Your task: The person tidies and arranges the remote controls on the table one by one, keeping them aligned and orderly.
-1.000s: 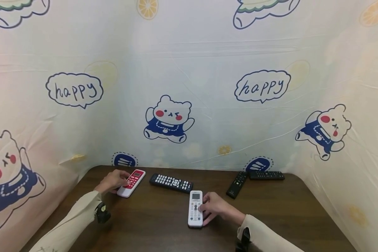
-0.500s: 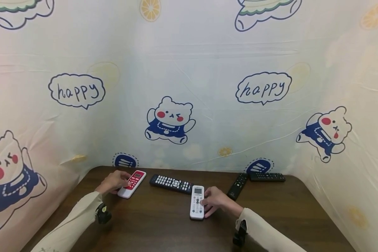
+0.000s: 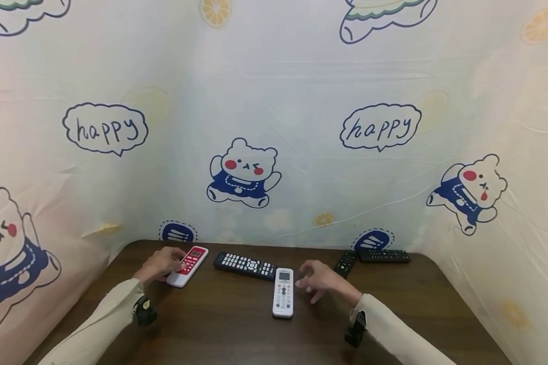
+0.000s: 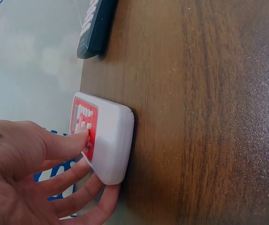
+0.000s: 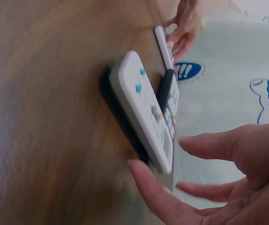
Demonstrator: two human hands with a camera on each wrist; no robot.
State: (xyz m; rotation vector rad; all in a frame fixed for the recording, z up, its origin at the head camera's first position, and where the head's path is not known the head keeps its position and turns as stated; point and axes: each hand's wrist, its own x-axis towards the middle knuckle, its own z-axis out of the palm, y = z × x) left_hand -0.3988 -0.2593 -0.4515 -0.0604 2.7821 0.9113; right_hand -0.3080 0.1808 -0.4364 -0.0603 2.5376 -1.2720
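At the table's left, my left hand (image 3: 161, 263) grips a red and white remote control (image 3: 188, 266). In the left wrist view its thumb (image 4: 73, 143) presses on the red button face while the fingers lie along the side. A white remote control (image 3: 283, 294) with a small screen lies near the middle of the table. Just to its right is my right hand (image 3: 321, 280), apart from it, fingers spread and holding nothing. A black remote control with white buttons (image 3: 245, 265) lies between the two, its right end close to the white remote's top.
Two more black remote controls lie at the back right: one slanted (image 3: 345, 262), partly behind the right hand, and one lengthwise (image 3: 383, 256) by the rear edge. A printed curtain (image 3: 301, 218) hangs behind and beside the brown table (image 3: 392, 309).
The white remote slid away from me toward the black one with my right hand on it. My right hand then let go and moved off to the right. The left hand stayed put.
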